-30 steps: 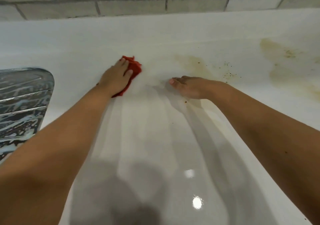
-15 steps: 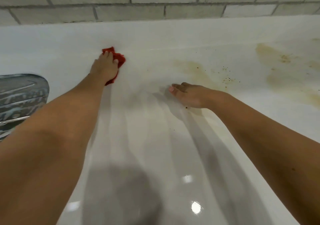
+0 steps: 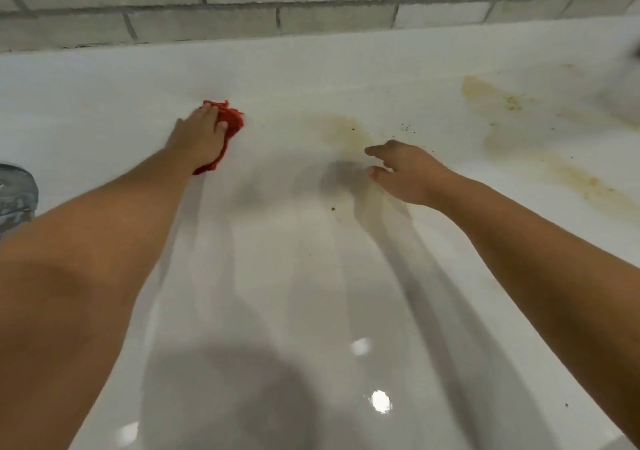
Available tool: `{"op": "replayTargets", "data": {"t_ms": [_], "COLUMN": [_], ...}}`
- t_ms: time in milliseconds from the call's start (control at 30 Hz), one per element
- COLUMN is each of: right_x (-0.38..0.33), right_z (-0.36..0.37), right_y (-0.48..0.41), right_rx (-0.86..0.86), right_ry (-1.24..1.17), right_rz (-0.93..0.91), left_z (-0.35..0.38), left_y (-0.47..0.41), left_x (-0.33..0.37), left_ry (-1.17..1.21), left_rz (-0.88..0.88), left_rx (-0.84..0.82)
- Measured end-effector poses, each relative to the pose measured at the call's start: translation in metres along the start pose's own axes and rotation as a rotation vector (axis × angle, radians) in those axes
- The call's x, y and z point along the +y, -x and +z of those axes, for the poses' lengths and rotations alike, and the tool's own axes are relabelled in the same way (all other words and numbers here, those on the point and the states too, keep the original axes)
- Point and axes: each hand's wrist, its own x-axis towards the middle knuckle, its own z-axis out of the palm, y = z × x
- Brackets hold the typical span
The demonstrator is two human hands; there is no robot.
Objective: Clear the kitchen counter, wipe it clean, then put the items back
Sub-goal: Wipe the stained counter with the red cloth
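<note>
The white kitchen counter (image 3: 311,276) is wet and glossy in front of me. My left hand (image 3: 199,139) lies on a bunched red cloth (image 3: 232,120), fingers bent over it, pressing it onto the counter near the back. A little to the right, my right hand (image 3: 407,172) hovers just above the surface with loosely curled fingers and holds nothing. A yellowish stain (image 3: 346,134) with dark crumbs lies just beyond that hand's fingertips.
Larger yellow-brown stains (image 3: 561,172) and scattered specks cover the counter's right side. A metal sink edge (image 3: 14,189) shows at the far left. A tiled wall (image 3: 311,6) runs along the back of the counter.
The left hand swept the cloth left and away, then back a little toward the stain. The right hand, resting on the counter before, has lifted off it and its fingers have spread.
</note>
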Motion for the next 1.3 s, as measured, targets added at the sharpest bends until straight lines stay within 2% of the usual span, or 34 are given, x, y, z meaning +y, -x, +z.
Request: {"op": "replayTargets", "data": {"t_ms": [67,133,200,367,467,533,667,800,1067,1300], "right_x": [0.031,0.048,0.053,0.045,0.045,0.052,0.064,0.069,0.078,0.072], "right_z": [-0.006,-0.005,-0.001,-0.007,-0.005,-0.001,0.005,0.006,0.009,0.005], "right_y": [0.012,0.022,0.021,0.018,0.021,0.02,0.019,0.019,0.018,0.024], "right_rx": [-0.004,-0.134,-0.195,-0.203,-0.199,-0.201,-0.187,-0.162,-0.142,-0.15], "right_ry": [0.152,0.232,0.248,0.229,0.255,0.271,0.222,0.199,0.133,0.103], "right_rz": [0.207,0.344,0.364,0.349,0.333,0.321,0.316,0.306,0.296,0.311], "left_z": [0.002,0.003,0.005,0.023,0.025,0.021,0.018,0.015,0.011,0.012], "left_y": [-0.008,-0.004,0.014,0.102,0.138,0.127,0.059,0.006,-0.03,0.061], "left_x": [0.004,0.014,0.035,0.105,0.11,0.103,0.071,0.056,0.056,0.091], "left_ry": [-0.01,-0.031,-0.035,-0.032,-0.019,0.017,0.013,0.002,0.002,-0.054], "left_rz": [-0.031,-0.032,0.034,0.35,0.494,0.462,0.21,0.095,0.116,0.279], "left_rx": [0.001,-0.002,-0.027,-0.141,-0.177,-0.179,-0.093,-0.044,-0.025,-0.12]}}
